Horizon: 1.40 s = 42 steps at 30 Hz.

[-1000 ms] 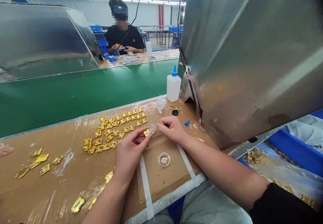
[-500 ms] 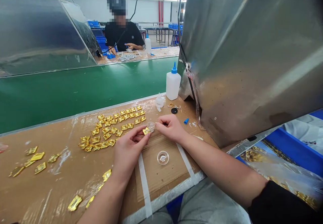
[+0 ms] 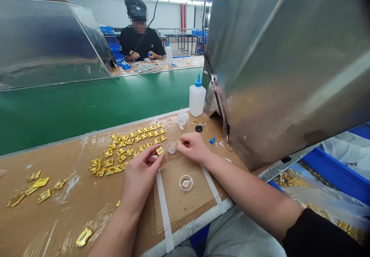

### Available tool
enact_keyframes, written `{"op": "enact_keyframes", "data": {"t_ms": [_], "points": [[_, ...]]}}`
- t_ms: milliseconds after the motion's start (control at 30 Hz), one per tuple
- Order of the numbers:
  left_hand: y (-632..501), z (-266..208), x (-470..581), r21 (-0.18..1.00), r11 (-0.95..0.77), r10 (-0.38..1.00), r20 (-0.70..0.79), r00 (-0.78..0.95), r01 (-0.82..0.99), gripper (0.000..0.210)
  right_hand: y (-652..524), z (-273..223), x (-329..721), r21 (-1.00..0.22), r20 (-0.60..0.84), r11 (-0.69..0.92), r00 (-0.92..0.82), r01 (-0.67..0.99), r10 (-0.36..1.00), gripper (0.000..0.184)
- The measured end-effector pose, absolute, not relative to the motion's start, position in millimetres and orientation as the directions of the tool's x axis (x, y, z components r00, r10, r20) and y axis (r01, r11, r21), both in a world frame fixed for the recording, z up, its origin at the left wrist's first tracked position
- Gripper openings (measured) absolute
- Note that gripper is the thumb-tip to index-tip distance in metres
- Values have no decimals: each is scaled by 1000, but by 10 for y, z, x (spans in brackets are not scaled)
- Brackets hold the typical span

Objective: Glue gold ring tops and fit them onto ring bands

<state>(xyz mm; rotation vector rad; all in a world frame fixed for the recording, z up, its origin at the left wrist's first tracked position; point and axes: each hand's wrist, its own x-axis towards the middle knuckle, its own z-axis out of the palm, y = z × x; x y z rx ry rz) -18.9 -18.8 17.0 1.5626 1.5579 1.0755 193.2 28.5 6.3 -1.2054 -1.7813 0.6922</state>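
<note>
Between the thumb and fingertips of my left hand (image 3: 146,164) is a small gold metal piece (image 3: 160,150), held just above the bench. My right hand (image 3: 192,147) is closed in a pinch beside a small clear plastic cup (image 3: 171,147); whatever its fingertips hold is too small or hidden to name. Nearer to me, a second clear cup (image 3: 185,183) stands on a taped-down cardboard sheet (image 3: 199,199). Beyond my left hand lie rows of similar gold pieces (image 3: 121,158), and more loose gold pieces (image 3: 41,182) are scattered farther left.
A white bottle with a blue tip (image 3: 197,98) and a small white bottle (image 3: 182,119) stand at the back. A large metal hood (image 3: 283,75) rises on the right. Past the green belt (image 3: 86,108), a co-worker (image 3: 141,41) sits at another bench.
My left hand has moved left with the gold piece, away from the clear cup. My right hand stays close to that cup, still pinched. The co-worker's hands have been raised.
</note>
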Motion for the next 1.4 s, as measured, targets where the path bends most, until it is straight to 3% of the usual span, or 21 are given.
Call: {"op": "enact_keyframes", "data": {"t_ms": [200, 367, 700, 900, 1400], "points": [[-169, 158, -192, 892, -61, 993, 102, -66, 448, 47, 296, 44, 1914, -735, 305, 382, -230, 560, 924, 33], [-173, 151, -174, 898, -55, 994, 91, -62, 438, 51, 311, 20, 1905, -747, 285, 365, -228, 556, 931, 32], [-179, 177, -157, 890, -66, 994, 97, -47, 452, 48, 336, 59, 1930, -906, 271, 282, -79, 317, 959, 37], [-189, 164, -126, 879, -108, 991, 130, -16, 465, 43, 263, 160, 1898, -944, 247, 273, -148, 184, 957, 42], [-211, 147, -115, 871, -145, 988, 151, 25, 469, 37, 263, 146, 1871, -947, 231, 268, -207, 176, 951, 40]]}}
